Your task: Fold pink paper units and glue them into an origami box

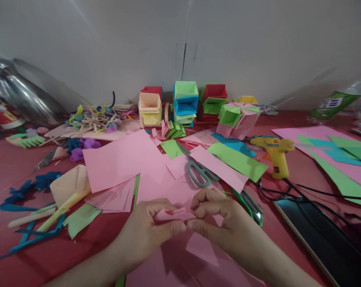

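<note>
A small folded piece of pink paper [173, 215] is held up between both hands, near the front middle of the table. My left hand [156, 223] pinches its left part between thumb and fingers. On the other end, my right hand [214, 213] is closed with thumb and fingertips on the paper's edge. The thumbs almost meet below it. Beneath the hands lies a large pink sheet [156, 187]. Grey-handled scissors [200, 173] rest on paper just beyond my right hand. A pink paper strip [219, 167] lies beside them.
Folded paper boxes [185, 99] stand stacked against the wall. A yellow glue gun [274, 153], its black cord and a dark phone-like slab [318, 235] lie right. Left are craft sticks [99, 119], blue paper strips [40, 235] and a metal flask [22, 91].
</note>
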### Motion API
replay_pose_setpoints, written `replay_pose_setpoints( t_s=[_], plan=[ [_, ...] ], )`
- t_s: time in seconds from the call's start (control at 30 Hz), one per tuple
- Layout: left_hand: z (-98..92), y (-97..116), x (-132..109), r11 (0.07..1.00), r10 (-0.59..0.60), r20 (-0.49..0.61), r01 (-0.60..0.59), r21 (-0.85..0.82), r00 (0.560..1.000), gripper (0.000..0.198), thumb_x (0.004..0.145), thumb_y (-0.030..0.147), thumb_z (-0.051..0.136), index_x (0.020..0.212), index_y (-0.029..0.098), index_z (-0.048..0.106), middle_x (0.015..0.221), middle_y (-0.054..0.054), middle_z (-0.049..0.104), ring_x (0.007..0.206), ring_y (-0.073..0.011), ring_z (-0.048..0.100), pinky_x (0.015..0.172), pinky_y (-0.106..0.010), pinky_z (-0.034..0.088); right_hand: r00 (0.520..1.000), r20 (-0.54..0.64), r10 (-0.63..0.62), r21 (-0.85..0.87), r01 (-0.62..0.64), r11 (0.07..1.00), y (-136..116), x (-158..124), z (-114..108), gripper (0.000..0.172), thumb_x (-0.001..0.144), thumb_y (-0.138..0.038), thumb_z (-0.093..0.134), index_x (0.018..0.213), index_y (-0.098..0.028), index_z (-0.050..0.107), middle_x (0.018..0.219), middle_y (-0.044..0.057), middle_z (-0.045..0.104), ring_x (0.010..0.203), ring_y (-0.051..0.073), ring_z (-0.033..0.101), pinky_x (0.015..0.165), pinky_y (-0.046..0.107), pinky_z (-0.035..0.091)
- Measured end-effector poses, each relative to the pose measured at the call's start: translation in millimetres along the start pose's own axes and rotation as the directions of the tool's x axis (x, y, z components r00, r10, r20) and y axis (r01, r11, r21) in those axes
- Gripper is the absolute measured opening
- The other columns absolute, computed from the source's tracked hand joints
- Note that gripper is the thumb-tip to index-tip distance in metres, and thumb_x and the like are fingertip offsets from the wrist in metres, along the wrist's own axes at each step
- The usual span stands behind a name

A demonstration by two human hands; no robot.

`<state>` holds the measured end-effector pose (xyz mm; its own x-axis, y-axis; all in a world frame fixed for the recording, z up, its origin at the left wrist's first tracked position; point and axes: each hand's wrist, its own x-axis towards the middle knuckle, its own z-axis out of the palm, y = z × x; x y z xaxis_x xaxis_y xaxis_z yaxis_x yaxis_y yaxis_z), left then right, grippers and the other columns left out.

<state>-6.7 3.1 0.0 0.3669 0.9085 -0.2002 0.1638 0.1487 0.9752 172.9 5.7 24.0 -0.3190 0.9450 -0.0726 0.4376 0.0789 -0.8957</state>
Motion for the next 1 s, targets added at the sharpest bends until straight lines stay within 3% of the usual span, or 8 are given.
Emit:
replay_pose_setpoints(
  t_s=[0.1,0.37,0.63,1.0],
  plan=[
    [-0.1,0.9,1.6,0.998,-0.024,0.006,0.024,-0.064,1.0,0.026,0.072,0.037,0.066,0.065,0.013,0.059,0.06,0.004,0.044,0.058,-0.0081,0.038,0.052,-0.018,0.032,1.0,-0.013,0.013,0.013,-0.013,1.0,-1.1,-0.5,1.8,0.025,0.074,-0.022,0.066,0.053,-0.019,0.051,0.082,-0.001,0.056,0.083,0.014,0.053,0.076,0.026,0.039],
    [-1.9,4.8,0.2,0.992,-0.109,-0.01,0.108,-0.067,0.994,0.023,0.073,0.036,0.064,0.073,0.014,0.058,0.067,0.002,0.051,0.06,-0.0089,0.041,0.056,-0.019,0.036,0.999,-0.031,-0.006,0.033,0.007,0.999,2.0,-0.5,0.4,0.021,0.075,-0.023,0.063,0.059,-0.019,0.05,0.083,0.0,0.055,0.084,0.014,0.053,0.079,0.027,0.039],
    [-7.8,2.3,2.9,0.99,-0.139,-0.044,0.139,0.009,0.989,0.037,0.068,0.042,0.066,0.056,0.016,0.043,0.054,0.007,0.029,0.051,-0.0071,0.025,0.045,-0.02,0.02,1.0,-0.02,-0.013,0.045,0.014,0.999,1.6,1.4,-2.2,0.022,0.077,-0.023,0.06,0.058,-0.019,0.05,0.079,0.001,0.054,0.079,0.015,0.053,0.075,0.028,0.041],
    [-21.9,17.4,8.1,0.985,-0.158,-0.047,0.155,-0.072,0.986,0.026,0.067,0.034,0.067,0.053,0.014,0.058,0.05,0.004,0.049,0.051,-0.0087,0.04,0.051,-0.021,0.032,0.999,-0.041,0.021,-0.012,-0.021,1.0,11.8,7.7,-15.4,0.023,0.077,-0.034,0.06,0.06,-0.018,0.056,0.084,0.001,0.054,0.083,0.017,0.053,0.077,0.029,0.039]
  ],
)
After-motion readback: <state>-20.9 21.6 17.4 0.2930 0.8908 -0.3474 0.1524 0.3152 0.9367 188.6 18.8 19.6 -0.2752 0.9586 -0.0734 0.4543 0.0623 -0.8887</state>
